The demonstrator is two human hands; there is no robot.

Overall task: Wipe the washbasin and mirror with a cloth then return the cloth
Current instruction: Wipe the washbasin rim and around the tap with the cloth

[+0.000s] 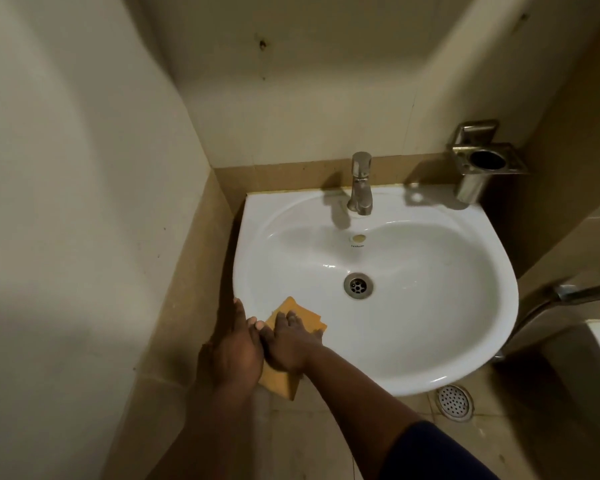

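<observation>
Head view: our right hand (286, 341) presses flat on the orange cloth (300, 315) at the washbasin (430, 341) near rim; left hand (231, 348) rests open beside it. Overhanging cloth may slip off.

The hands cover much of the orange cloth (298, 315); the basin's printed label (358, 245) is unreadable.

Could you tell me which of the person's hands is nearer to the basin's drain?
The right hand is nearer. It presses flat on the orange cloth on the front-left rim, below and left of the drain. The left hand lies beside it, farther left at the washbasin edge.
</observation>
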